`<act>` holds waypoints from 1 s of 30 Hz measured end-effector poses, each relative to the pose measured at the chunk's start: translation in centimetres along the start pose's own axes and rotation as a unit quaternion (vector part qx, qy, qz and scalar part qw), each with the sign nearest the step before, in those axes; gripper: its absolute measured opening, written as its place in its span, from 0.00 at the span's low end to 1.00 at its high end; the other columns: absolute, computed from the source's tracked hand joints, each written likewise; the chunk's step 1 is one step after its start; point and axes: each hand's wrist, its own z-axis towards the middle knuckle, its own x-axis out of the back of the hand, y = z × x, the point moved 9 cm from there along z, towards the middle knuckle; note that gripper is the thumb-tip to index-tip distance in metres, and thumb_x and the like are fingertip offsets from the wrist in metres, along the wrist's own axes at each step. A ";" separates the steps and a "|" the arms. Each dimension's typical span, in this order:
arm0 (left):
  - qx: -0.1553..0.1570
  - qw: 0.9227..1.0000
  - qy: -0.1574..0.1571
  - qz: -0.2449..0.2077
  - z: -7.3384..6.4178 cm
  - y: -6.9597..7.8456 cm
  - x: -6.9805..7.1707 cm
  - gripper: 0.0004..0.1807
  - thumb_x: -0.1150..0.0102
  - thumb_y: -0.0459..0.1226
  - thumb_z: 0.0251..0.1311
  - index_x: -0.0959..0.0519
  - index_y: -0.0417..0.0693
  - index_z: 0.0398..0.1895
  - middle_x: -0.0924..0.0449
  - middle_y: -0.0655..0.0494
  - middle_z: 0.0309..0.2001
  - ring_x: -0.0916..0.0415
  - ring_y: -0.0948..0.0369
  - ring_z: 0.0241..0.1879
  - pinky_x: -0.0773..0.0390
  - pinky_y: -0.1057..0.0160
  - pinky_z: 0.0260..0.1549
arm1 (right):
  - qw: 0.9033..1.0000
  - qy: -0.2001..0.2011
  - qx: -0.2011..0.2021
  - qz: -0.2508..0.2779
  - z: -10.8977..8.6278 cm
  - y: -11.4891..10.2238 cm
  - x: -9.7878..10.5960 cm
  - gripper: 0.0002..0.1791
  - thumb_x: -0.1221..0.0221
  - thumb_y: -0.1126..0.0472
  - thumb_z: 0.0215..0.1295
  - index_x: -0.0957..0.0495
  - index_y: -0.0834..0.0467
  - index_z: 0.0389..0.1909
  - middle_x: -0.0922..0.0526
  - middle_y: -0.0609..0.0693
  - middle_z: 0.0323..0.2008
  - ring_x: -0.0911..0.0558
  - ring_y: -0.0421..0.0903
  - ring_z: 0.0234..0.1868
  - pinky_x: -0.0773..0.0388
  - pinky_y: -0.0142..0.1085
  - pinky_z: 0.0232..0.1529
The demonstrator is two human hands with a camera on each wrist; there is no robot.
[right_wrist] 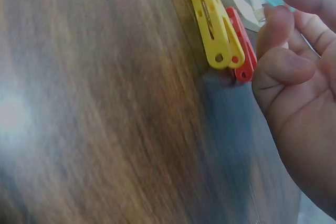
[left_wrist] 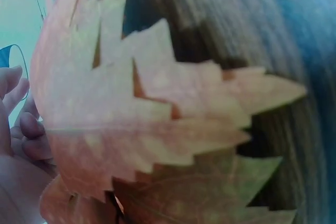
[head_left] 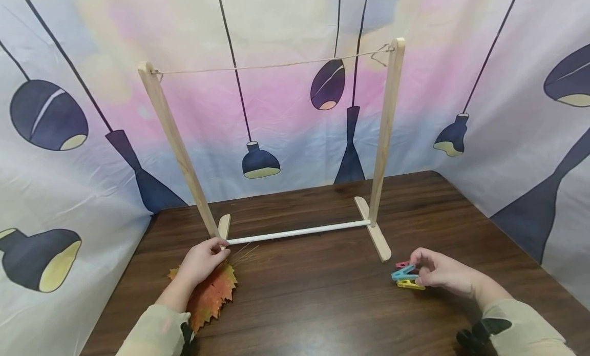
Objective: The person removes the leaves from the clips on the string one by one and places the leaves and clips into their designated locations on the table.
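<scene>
My left hand (head_left: 203, 264) pinches the base of an orange-red autumn leaf (head_left: 214, 293) with jagged edges, beside the left foot of a wooden stand. Large in the left wrist view, the leaf (left_wrist: 126, 114) spreads out from the curled fingers (left_wrist: 32, 127), with a greener part below. On the right, my right hand (head_left: 444, 274) pinches a blue clothespin (head_left: 403, 273) between thumb and fingers. Under it lie a yellow clothespin (head_left: 410, 285) and a red clothespin (head_left: 402, 265) on the table; the right wrist view shows the yellow clothespin (right_wrist: 215, 24) next to the red one.
The wooden stand has a left post (head_left: 177, 146), a right post (head_left: 387, 135) and a white bottom bar (head_left: 299, 232). A thin string (head_left: 276, 66) is tied between the post tops. Behind the brown table (head_left: 313, 294) hangs a lamp-patterned cloth (head_left: 286, 115).
</scene>
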 end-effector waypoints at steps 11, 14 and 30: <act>0.004 1.000 0.008 -0.006 -0.3 -0.5 0.0 0.13 0.43 0.40 0.61 0.21 0.46 0.47 0.21 0.55 0.35 0.23 0.55 0.37 0.26 0.52 0.36 | 1.000 -0.004 -0.023 -0.005 -0.7 0.3 -0.1 0.17 0.42 0.70 0.58 0.38 0.65 0.44 0.36 0.53 0.38 0.33 0.36 0.28 0.30 0.28 0.30; 0.008 1.000 0.009 -0.008 -0.4 -0.7 0.0 0.14 0.42 0.40 0.61 0.21 0.46 0.48 0.21 0.56 0.35 0.23 0.55 0.36 0.26 0.52 0.36 | 1.000 -0.021 -0.019 -0.003 -0.9 0.3 -0.3 0.16 0.42 0.71 0.59 0.38 0.65 0.44 0.34 0.53 0.38 0.34 0.36 0.27 0.31 0.28 0.30; -0.009 1.000 0.014 -0.007 -0.7 -0.1 -0.5 0.11 0.42 0.38 0.61 0.20 0.46 0.45 0.22 0.58 0.31 0.23 0.57 0.35 0.27 0.54 0.35 | 0.996 -0.015 -0.028 -0.078 -1.5 0.8 -0.7 0.19 0.38 0.67 0.54 0.35 0.66 0.43 0.34 0.50 0.31 0.33 0.35 0.24 0.32 0.28 0.24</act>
